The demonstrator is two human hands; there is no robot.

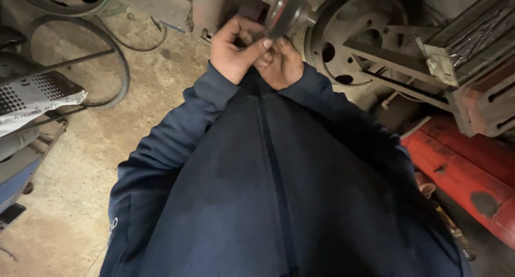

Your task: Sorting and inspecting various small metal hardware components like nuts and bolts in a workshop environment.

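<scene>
Both hands sit bunched together just under a round metal disc (287, 9) on a shaft at the top of the view. Left hand (235, 49) is curled, thumb pressed across toward the other hand, fingertips up by the disc's lower edge. Right hand (281, 65) is tucked in close behind it, fingers folded inward — whether either one pinches a small part or the disc rim itself, can't tell; the fingers hide the contact.

Disc looks like solid steel w/ a machined rim: prob. heavy for its size, stiff, hard-edged, maybe greasy, so slippery to bare skin. Best hold seems to be the rim or the hub beside the shaft, not the flat face.

Dark blue jacket (268, 191) w/ a centre zip fills the lower frame. To the right of the disc — a steel wheel rim (348, 35) with round holes, then a grey metal frame (429, 57) and a red cylinder (461, 170) lying on the ground. At left, a thin hoop (120, 62) lies on the concrete floor (80, 164), near a black-and-white printed sack (32, 94).
</scene>
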